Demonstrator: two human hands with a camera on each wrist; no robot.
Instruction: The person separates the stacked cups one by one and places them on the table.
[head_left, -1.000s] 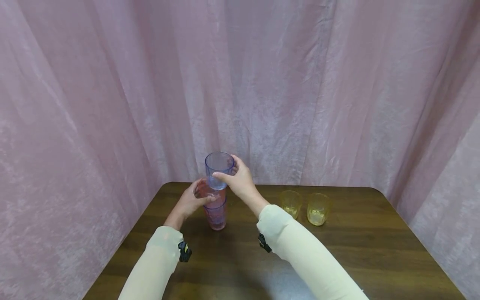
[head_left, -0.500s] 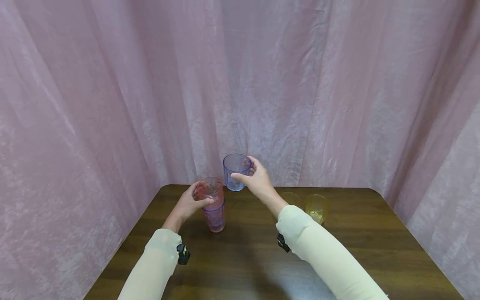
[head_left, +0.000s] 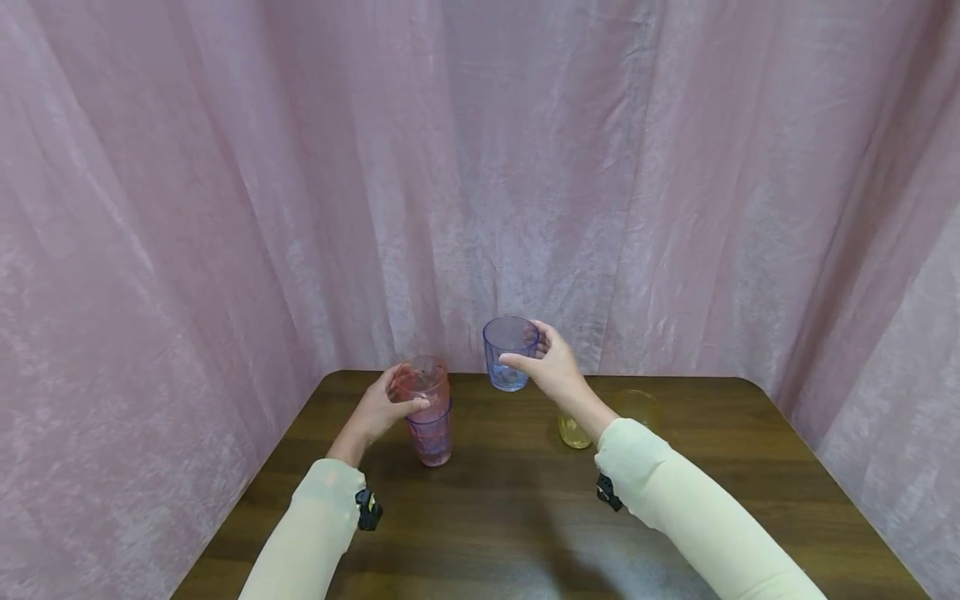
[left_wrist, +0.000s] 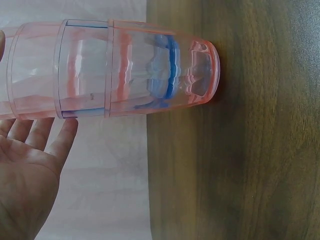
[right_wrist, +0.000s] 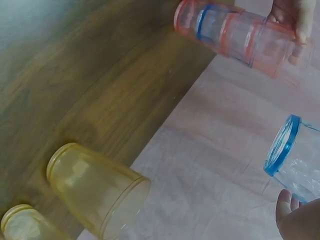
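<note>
The blue cup [head_left: 510,354] is upright in the air, its side grasped between thumb and fingers of the right hand [head_left: 557,364], which leaves most of the rim free. The left hand [head_left: 378,410] grips the pink-and-blue stack [head_left: 431,442] near its top, probably steadying it (a tall pile on the desk [head_left: 487,517]); how far those fingers wrap is hard to tell. Two yellow cups [right_wrist: 95,190] stand rightward, partly behind the right sleeve [head_left: 697,500]. A second ago, the blue cup was over the stack; now it is apart, to the right.
</note>
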